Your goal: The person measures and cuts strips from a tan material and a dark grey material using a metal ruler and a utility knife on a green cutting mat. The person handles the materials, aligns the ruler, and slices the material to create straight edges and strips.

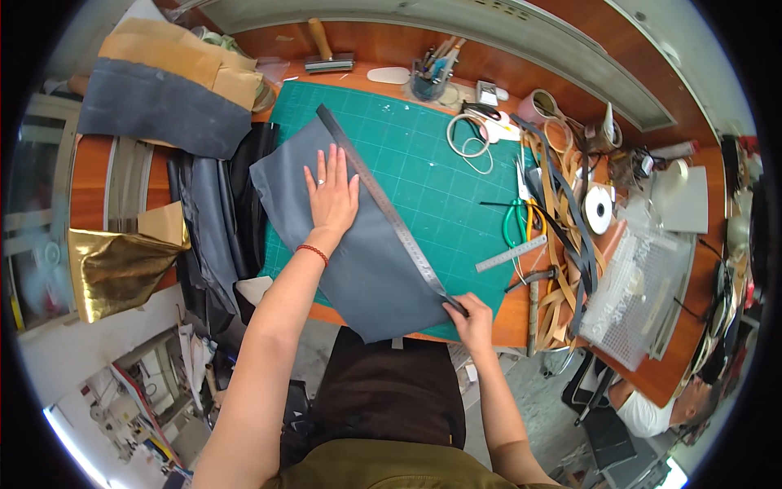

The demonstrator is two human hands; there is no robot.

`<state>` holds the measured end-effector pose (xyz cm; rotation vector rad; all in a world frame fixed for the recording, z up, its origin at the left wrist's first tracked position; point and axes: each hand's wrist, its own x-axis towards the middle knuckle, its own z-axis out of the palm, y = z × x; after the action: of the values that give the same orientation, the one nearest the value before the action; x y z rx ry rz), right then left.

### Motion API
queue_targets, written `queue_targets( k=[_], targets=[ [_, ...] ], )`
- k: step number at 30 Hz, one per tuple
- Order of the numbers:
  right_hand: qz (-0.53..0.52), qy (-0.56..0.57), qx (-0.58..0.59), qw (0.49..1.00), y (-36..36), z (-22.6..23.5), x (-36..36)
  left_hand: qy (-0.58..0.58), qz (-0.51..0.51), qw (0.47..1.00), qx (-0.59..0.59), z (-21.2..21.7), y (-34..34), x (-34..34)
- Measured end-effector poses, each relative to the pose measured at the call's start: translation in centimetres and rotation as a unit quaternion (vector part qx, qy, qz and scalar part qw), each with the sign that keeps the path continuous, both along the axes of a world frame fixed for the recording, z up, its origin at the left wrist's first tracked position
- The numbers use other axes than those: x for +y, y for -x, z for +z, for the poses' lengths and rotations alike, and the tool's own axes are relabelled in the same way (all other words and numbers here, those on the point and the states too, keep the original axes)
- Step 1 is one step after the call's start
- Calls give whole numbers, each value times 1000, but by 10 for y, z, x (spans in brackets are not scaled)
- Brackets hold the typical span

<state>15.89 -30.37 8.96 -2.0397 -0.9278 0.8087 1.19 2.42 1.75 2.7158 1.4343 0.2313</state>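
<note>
From above the bench, a dark pen cup (428, 81) stands at the far edge of the green cutting mat (423, 175), stuffed with pens and tools. Beside the rolls of tape (544, 107) on the right, a clear mesh tray (635, 285) sits on the wooden bench (90, 183); what is in it cannot be made out.

The grey leather sheet (358, 261) lies across the mat's left half, its near corner hanging over the bench edge toward the person. A long steel ruler (383, 204) runs diagonally along the sheet's right edge. The left hand (331, 196) presses flat on the leather, fingers spread slightly. The right hand (471, 316) pinches the ruler's near end at the bench edge, fingers curled together. The mat's right half is mostly bare.

1 shorter ruler (511, 253) and green-handled scissors (515, 220) lie at the mat's right rim, touching a tangle of tan and black straps (566, 244). Dark leather pieces (208, 220) and a gold foil sheet (118, 265) crowd the left side.
</note>
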Motion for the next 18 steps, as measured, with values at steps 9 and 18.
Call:
queue_targets(
  k=[9, 18],
  targets=[
    [-19, -88, 92, 992, -52, -28, -8, -1, 16, 1000, -18, -2, -8, 0],
    [-161, -47, 317, 934, -55, -21, -33, -20, 48, 998, -41, 1, 0, 24]
  ],
)
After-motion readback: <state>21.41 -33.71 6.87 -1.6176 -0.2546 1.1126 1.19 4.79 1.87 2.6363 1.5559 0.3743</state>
